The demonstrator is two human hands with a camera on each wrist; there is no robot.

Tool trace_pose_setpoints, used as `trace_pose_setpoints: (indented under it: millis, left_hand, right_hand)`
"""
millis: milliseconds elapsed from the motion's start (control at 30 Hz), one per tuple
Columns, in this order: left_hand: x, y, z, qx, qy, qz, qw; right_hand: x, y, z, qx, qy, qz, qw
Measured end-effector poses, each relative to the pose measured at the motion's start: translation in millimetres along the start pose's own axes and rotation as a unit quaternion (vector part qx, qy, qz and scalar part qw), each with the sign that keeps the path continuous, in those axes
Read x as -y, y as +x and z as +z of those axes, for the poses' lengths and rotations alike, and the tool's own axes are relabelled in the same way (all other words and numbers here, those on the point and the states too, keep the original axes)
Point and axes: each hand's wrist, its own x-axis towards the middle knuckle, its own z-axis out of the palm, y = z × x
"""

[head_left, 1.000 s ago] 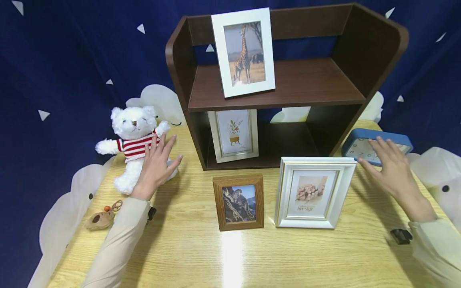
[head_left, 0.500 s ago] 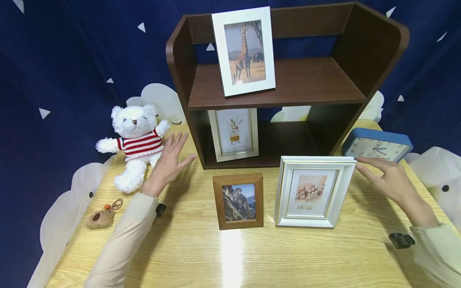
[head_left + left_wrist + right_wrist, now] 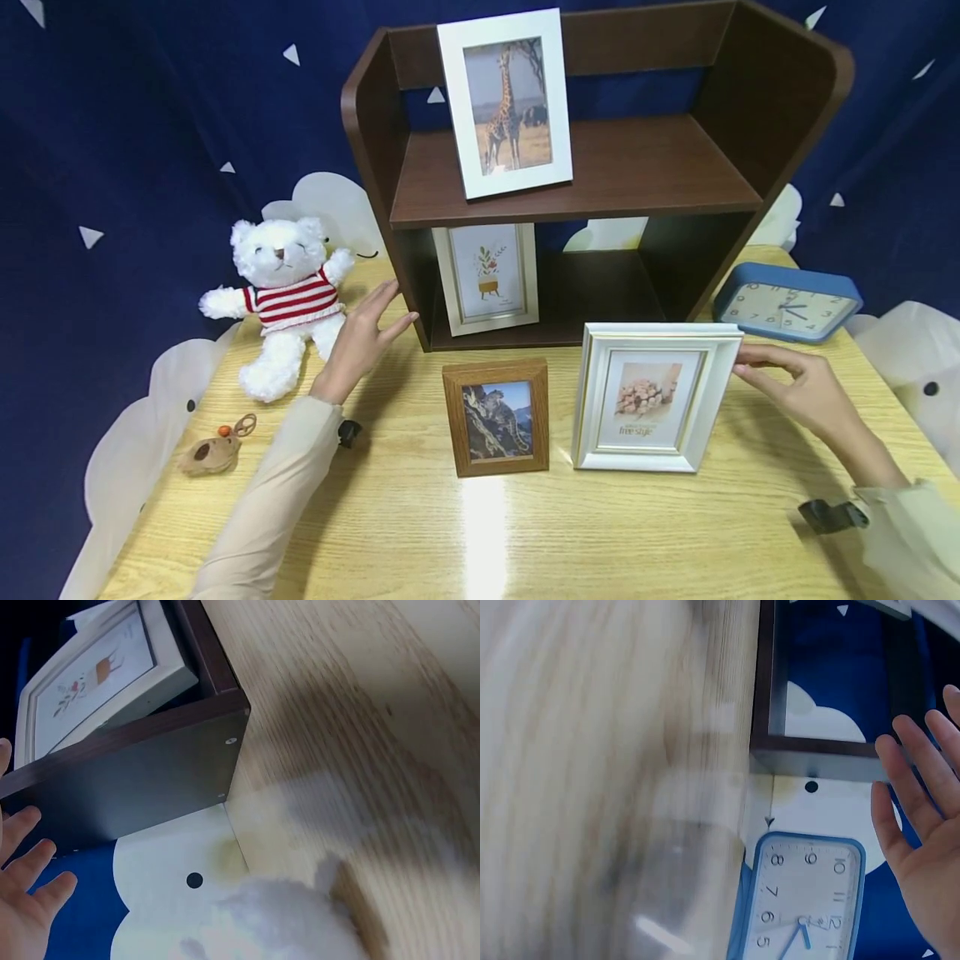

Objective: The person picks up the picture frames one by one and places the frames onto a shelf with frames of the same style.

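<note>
My left hand (image 3: 360, 342) has its fingers extended at the left side panel of a dark brown two-tier shelf (image 3: 577, 212); in the left wrist view the fingers spread beside that panel. On the table, my right hand (image 3: 806, 396) reaches the right edge of a white picture frame (image 3: 651, 400), fingertips right at the edge and partly hidden by it. The right wrist view shows those fingers fairly straight. Left of it stands a small brown wooden picture frame (image 3: 497, 421). A cream picture frame (image 3: 487, 279) leans in the lower tier, and a white giraffe picture frame (image 3: 506, 104) stands above.
A white teddy bear (image 3: 288, 292) in a striped sweater sits left of the shelf. Nearer lies a small brown plush keychain (image 3: 212, 454). A blue clock (image 3: 787, 302) stands right of the shelf. Behind hangs a dark blue curtain (image 3: 150, 125).
My left hand has moved right, from in front of the bear to the shelf's side. My right hand has come down from the clock to the white frame's right edge.
</note>
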Motion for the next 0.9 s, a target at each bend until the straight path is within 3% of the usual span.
trace_pose_setpoints:
  millis: [267,567,900]
  left_hand:
    - [-1.0,2.9,5.7,-0.034,-0.027,0.014,0.999]
    - [1.6,5.8,11.0,-0.075,-0.067,0.036,0.9943]
    - [0.1,8.5,13.4,-0.132,-0.088,0.043,0.9865]
  right_hand:
    - [6.2,-12.5,7.6,0.014,0.095,-0.048,0.9942]
    - [11.5,-27.2,17.3,0.022,0.124,-0.063,0.9901]
    - [13.2,-40.5,26.9,0.015,0.167,-0.039,0.985]
